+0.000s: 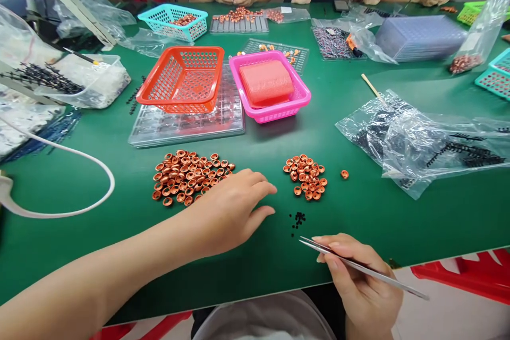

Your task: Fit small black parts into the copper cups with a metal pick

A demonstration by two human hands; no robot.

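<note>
Tweezers (370,270) pinched in the fingers of the right hand (362,281) sit near tiny black pieces (299,218) on a green counter (438,218), where a stray nudge could scatter them, while the left hand (239,207), fingers parted and seemingly empty, borders copper-coloured cups (179,175).

One copper cup (345,174) interrupts open tabletop (358,207) between the smaller pile (303,177) and bag (402,141).

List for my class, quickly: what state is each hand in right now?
Left hand: open, thumb and fingers apart, nothing visible in it, near the larger pile of shiny copper-coloured round cups.
Right hand: closed on slim silver metal tweezers.
</note>
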